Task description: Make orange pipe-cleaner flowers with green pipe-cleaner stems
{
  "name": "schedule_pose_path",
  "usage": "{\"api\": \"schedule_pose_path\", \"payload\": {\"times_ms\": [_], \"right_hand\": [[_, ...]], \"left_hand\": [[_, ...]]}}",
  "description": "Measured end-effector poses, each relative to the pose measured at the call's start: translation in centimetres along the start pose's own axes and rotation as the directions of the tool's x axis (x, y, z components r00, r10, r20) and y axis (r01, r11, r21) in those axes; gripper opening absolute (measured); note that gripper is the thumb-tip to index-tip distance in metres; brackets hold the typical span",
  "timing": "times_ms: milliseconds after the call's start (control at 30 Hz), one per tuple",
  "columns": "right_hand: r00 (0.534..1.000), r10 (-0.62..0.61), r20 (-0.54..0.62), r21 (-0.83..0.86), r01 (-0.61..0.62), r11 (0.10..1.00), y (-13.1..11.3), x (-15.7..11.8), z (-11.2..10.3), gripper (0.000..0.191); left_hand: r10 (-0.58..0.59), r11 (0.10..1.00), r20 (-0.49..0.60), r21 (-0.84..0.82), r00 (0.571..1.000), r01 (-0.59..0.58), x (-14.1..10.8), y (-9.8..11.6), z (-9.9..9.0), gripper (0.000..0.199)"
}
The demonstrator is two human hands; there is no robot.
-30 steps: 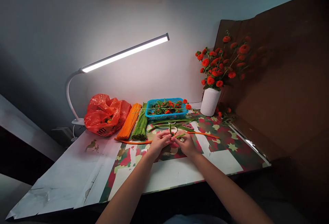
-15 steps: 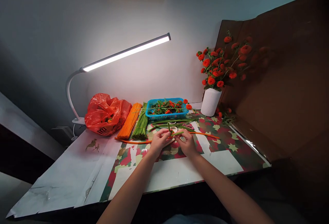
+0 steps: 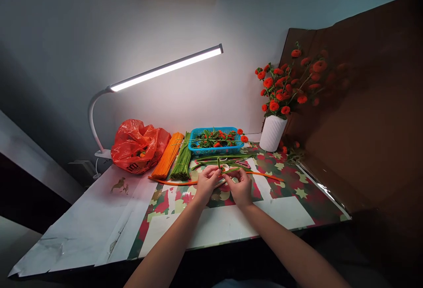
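Both hands meet over the middle of the table, fingertips pinched close together. My left hand [image 3: 208, 182] is closed on a green pipe cleaner [image 3: 218, 163], one short end of which sticks up. My right hand [image 3: 240, 187] pinches the same green piece, where another end slants off to the right. A bit of orange shows between the fingers; its shape is too small to tell. Under the hands runs a long orange pipe cleaner [image 3: 267, 176], its ends reaching out on both sides. Loose green pipe cleaners [image 3: 228, 160] lie just beyond the fingers.
Behind lie an orange pipe cleaner bundle [image 3: 167, 156], a green bundle [image 3: 181, 161] and a blue basket [image 3: 216, 150] of orange flowers and leaves. At left are a red plastic bag [image 3: 140, 147] and a lamp [image 3: 168, 68]. A white vase [image 3: 273, 133] of flowers stands right, by brown cardboard [image 3: 370, 116].
The right fingers have shifted slightly on the green piece, and its right end now sits a little higher. The whole view has moved slightly; the pinch of both hands remains.
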State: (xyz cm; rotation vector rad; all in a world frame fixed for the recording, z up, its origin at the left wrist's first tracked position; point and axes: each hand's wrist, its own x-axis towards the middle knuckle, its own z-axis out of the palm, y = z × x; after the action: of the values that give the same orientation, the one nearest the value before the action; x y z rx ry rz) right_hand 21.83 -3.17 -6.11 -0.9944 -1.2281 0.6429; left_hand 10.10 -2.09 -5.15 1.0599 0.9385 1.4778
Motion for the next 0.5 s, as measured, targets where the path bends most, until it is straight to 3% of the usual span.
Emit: {"api": "schedule_pose_path", "payload": {"times_ms": [133, 500], "right_hand": [[0.998, 0.018, -0.058, 0.052, -0.015, 0.999, -0.3, 0.2, 0.0, 0.021], [0.998, 0.005, -0.061, -0.036, -0.007, 0.999, -0.7, 0.4, 0.1, 0.018]], "left_hand": [[0.006, 1.0, -0.033, -0.015, 0.999, -0.006, 0.0, -0.4, 0.1, 0.029], [-0.038, 0.996, -0.125, -0.079, 0.991, 0.028, -0.4, -0.2, 1.3, 0.031]]}}
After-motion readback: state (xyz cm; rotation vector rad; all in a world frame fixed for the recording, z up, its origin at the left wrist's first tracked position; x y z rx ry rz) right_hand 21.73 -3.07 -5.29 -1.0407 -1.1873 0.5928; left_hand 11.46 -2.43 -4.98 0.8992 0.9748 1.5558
